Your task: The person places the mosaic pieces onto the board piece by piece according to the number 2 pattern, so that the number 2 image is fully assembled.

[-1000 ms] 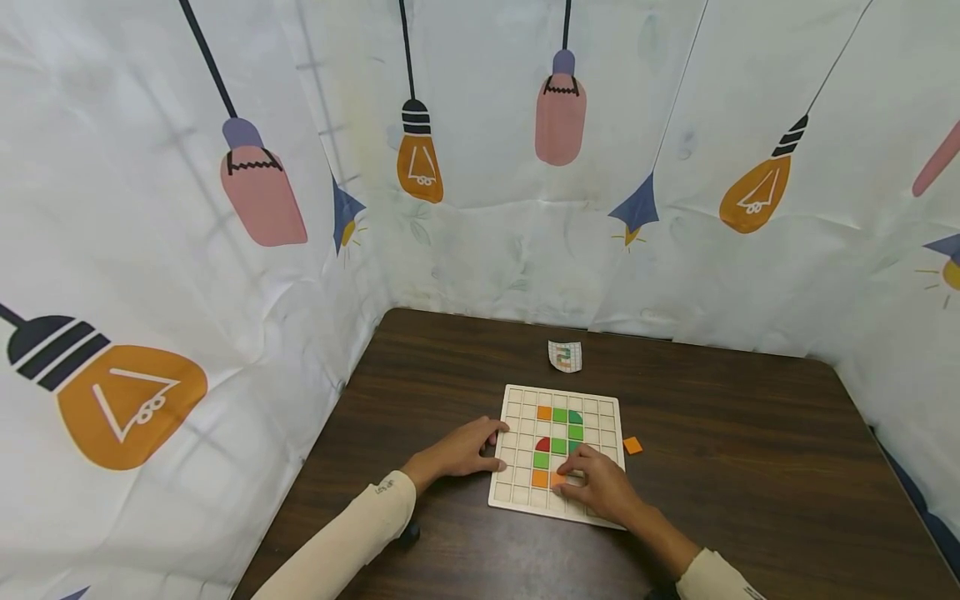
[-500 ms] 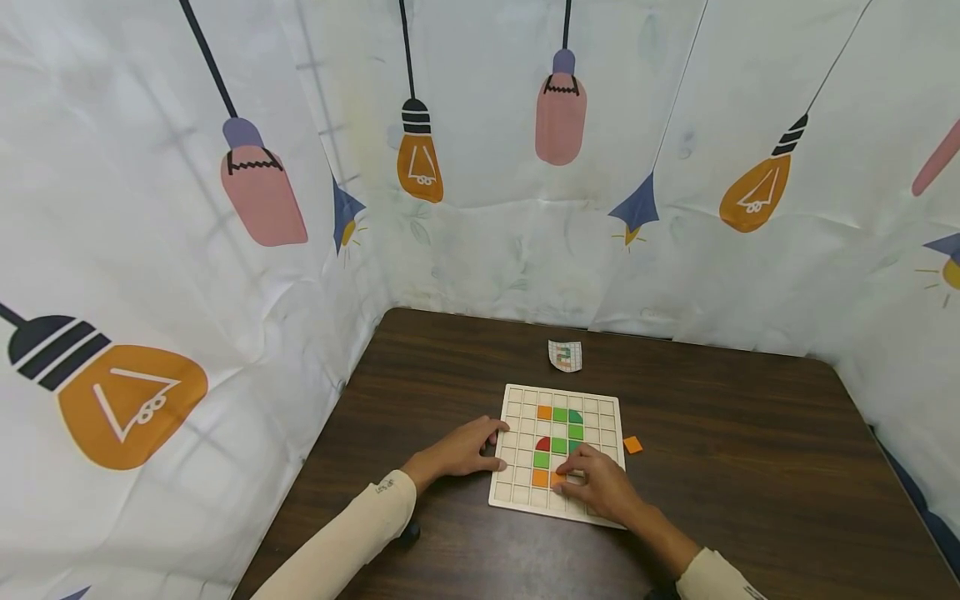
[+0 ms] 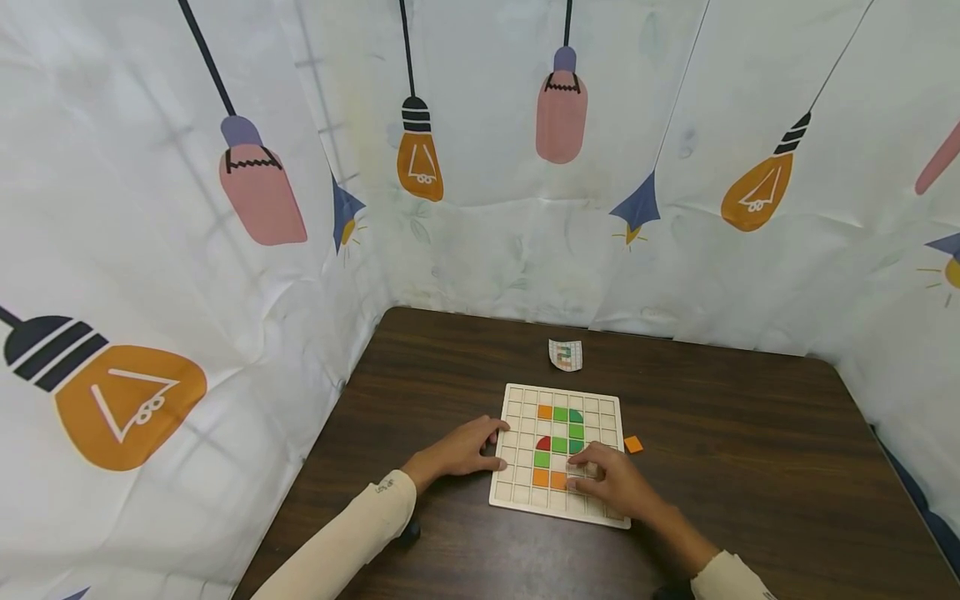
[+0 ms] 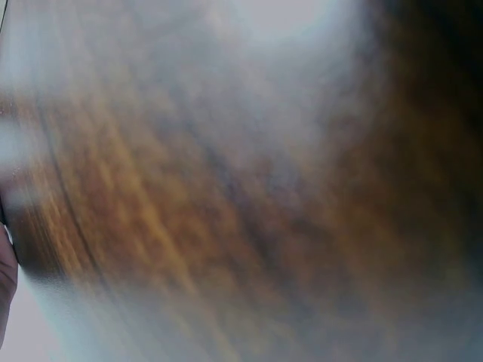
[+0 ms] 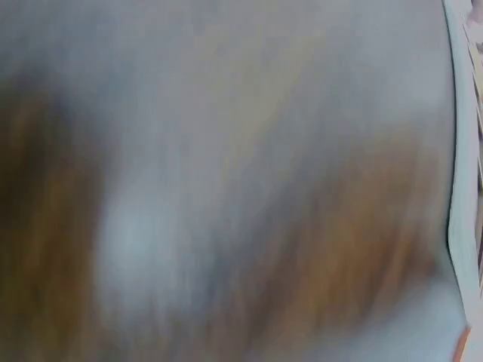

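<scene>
A pale square grid board (image 3: 517, 496) lies on the table, with colored tiles forming a bent pattern. My left hand (image 3: 468, 448) rests at its left edge, index finger and thumb spread apart and touching the rim. Over the lower right of the board is my right hand (image 3: 617, 483), its thumb and fingers apart with nothing visible between them. Just left of those fingertips, an orange tile (image 3: 558, 481) sits in a square beside another orange tile (image 3: 540, 477). Green tiles (image 3: 558, 446) and a red quarter-round tile (image 3: 543, 443) lie farther up. Both wrist views are mostly blurred.
One loose orange tile (image 3: 633, 444) lies on the dark wooden table (image 3: 720, 450), close to the board's right edge. Behind the board is a small printed pattern card (image 3: 565, 356). A white curtain printed with lamps (image 3: 480, 250) surrounds the table's back and sides.
My right hand has let go of the orange tile and drawn back slightly to the right, its fingers parting. The tile stays in its square. My left hand has not moved.
</scene>
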The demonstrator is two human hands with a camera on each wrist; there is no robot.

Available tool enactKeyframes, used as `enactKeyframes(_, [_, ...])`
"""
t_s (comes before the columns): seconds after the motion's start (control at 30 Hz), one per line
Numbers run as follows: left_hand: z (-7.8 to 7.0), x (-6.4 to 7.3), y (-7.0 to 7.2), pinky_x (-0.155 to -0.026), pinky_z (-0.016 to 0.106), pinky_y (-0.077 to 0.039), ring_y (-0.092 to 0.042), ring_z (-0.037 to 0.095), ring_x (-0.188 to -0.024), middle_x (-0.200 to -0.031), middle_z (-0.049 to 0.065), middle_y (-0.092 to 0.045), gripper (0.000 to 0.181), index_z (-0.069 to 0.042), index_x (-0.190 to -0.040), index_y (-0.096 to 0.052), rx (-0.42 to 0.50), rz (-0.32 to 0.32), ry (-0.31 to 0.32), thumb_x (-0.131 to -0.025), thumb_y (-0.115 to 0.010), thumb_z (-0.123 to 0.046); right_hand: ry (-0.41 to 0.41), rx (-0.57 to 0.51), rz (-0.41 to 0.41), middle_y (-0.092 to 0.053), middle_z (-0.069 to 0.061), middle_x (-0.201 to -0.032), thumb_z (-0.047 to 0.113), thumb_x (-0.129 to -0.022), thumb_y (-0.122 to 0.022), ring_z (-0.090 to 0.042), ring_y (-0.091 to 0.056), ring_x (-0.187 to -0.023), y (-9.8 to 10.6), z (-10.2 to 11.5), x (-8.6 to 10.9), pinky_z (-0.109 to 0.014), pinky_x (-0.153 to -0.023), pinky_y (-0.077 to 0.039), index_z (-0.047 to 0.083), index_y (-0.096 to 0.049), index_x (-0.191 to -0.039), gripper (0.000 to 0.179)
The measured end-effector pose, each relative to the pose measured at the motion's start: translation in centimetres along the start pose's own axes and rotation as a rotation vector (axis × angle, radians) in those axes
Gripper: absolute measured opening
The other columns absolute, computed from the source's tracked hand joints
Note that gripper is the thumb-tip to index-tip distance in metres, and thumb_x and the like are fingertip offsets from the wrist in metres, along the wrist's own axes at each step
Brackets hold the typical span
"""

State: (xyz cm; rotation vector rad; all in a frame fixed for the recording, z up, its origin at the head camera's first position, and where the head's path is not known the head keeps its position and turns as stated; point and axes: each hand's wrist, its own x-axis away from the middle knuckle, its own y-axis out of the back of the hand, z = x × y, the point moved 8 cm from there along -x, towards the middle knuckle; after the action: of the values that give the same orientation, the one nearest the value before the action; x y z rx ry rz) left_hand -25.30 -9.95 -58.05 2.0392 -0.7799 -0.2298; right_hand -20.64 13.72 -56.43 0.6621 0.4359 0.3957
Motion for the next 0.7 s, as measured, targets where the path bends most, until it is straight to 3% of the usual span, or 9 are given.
enactKeyframes(0.23, [0.0,0.0,0.0,-0.073,0.023,-0.039,-0.046,0.005,-0.083,-0.1,-0.008,-0.048,0.059,-0.017,-0.138,-0.053,-0.018,-0.002,-0.005,-0.09,-0.073,-0.045,-0.097,0.004,0.016,-0.066,0.001,-0.097,0.025,-0.087,-0.08,0.0,-0.042,-0.061,3.0,-2.0,0.9,-0.02,-0.054,-0.04,0.009,-0.072,-0.112,0.031])
enactKeyframes(0.5, [0.1,0.0,-0.1,-0.073,0.023,-0.039,-0.046,0.005,-0.083,-0.1,-0.009,-0.047,0.06,-0.017,-0.138,-0.053,-0.02,0.003,0.007,-0.09,-0.073,-0.045,-0.148,0.057,-0.015,-0.065,-0.002,-0.101,0.022,-0.083,-0.083,-0.001,-0.043,-0.063,7.0,-4.4,1.8,-0.022,-0.055,-0.04,0.007,-0.07,-0.117,0.039])
enactKeyframes(0.7, [0.0,0.0,0.0,-0.073,0.022,-0.039,-0.046,0.005,-0.083,-0.1,-0.008,-0.048,0.059,-0.017,-0.138,-0.053,-0.014,0.001,0.005,-0.089,-0.074,-0.045,-0.21,0.106,0.028,-0.064,-0.005,-0.108,0.027,-0.081,-0.084,-0.002,-0.043,-0.065,8.6,-6.3,2.1,-0.022,-0.057,-0.041,0.007,-0.068,-0.122,0.048])
